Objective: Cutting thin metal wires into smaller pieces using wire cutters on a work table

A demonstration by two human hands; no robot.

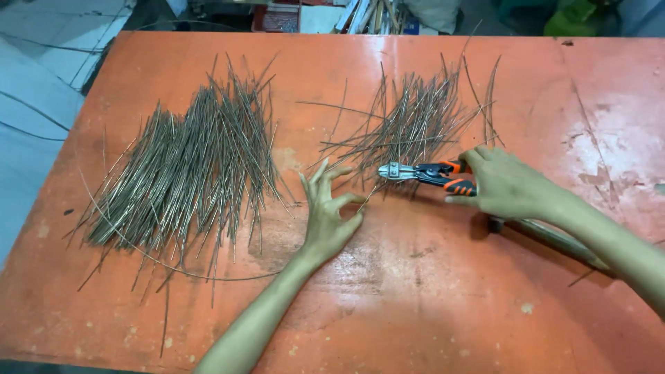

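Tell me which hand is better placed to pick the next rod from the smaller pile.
Probably the left hand: it lies open, fingertips at the near edge of the smaller pile. The right hand already grips the cutters.

One head-worn camera looks steeply down from above the near edge of the orange surface [429, 305], fairly close. The surface fills most of the frame; floor and clutter show along the top edge and upper left.
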